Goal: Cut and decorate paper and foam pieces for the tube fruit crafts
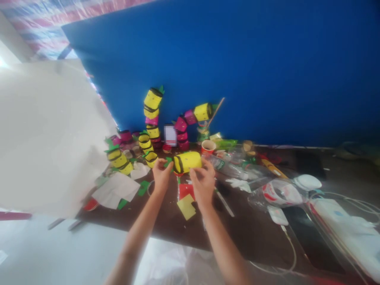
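My right hand point(204, 180) pinches the right end of a yellow paper tube point(190, 162) with a black band at its left end, held sideways above the table. At the other end, my left hand point(162, 174) has its fingers closed on a small green paper piece point(169, 161). Blur hides whether that piece is fixed to the tube. Below my hands lie a red paper sheet point(186, 191) and a yellow paper scrap point(187, 207). Yellow tubes with black bands point(145, 143) stand just behind my left hand.
Tall stacks of yellow and magenta tubes point(152, 101) rise against the blue panel point(237, 71). A paper cup point(208, 147) stands behind my right hand. Plastic bottles point(276, 193), a dark phone-like slab point(311, 237) and cables fill the right. White paper point(115, 190) lies left.
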### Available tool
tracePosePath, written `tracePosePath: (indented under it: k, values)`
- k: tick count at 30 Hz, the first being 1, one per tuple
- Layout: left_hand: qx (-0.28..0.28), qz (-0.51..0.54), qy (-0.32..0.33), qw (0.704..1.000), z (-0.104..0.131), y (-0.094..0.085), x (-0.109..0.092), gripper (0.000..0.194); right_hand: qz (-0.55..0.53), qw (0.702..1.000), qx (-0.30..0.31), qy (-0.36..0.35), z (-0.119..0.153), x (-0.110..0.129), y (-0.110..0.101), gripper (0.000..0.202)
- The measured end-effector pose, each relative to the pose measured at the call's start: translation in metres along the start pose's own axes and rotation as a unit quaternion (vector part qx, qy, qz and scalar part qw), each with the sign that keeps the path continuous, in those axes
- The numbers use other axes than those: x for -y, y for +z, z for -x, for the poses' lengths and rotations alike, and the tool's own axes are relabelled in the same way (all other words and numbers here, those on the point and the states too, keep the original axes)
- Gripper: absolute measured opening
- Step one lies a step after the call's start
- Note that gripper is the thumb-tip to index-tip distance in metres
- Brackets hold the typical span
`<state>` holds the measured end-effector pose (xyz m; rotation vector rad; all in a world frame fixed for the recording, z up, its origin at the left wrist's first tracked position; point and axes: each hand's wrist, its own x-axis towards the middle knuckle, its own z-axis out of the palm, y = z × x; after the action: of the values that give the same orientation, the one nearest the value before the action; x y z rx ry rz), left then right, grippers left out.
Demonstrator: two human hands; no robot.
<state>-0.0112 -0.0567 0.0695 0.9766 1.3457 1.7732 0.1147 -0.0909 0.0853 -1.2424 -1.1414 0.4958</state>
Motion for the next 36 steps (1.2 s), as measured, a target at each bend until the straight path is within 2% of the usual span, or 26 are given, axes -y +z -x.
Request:
tracePosePath:
  k: [27,34,36]
  values:
    - [-0.015,0.018,-0.001,1.0,0.001,-0.002,0.009,0.024,0.034,0.999,-0.012,-0.036,0.003,-0.004,0.005,0.014]
    - [-0.015,0.016,-0.005,1.0,0.001,-0.003,0.011,0.023,0.057,0.997,-0.036,-0.046,0.005,-0.012,0.007,0.011]
    - [-0.018,0.017,-0.006,1.0,0.001,-0.003,0.012,0.022,0.075,0.994,-0.049,-0.068,0.006,-0.013,0.004,0.011]
